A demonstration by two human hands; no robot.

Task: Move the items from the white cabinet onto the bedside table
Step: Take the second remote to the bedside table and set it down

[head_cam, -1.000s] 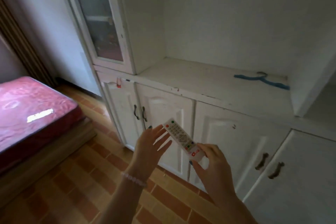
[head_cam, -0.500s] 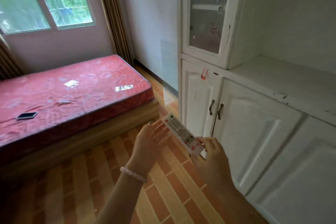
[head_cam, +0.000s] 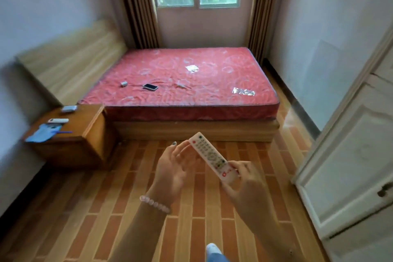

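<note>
Our right hand [head_cam: 244, 183] grips the white remote [head_cam: 209, 155] by its near end, our left hand [head_cam: 170, 168] is relaxed beside it; we should carry it level to the bedside table [head_cam: 85, 122]

Right hand [head_cam: 244, 183] pinching white remote [head_cam: 209, 155], left hand [head_cam: 171, 169] slack-fingered beside it, bedside table [head_cam: 85, 122] at left

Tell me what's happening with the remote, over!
Right hand grips white remote at near end; left hand open by its far end. Bedside table ahead-left, not reached. Nothing seen blocking.
</note>
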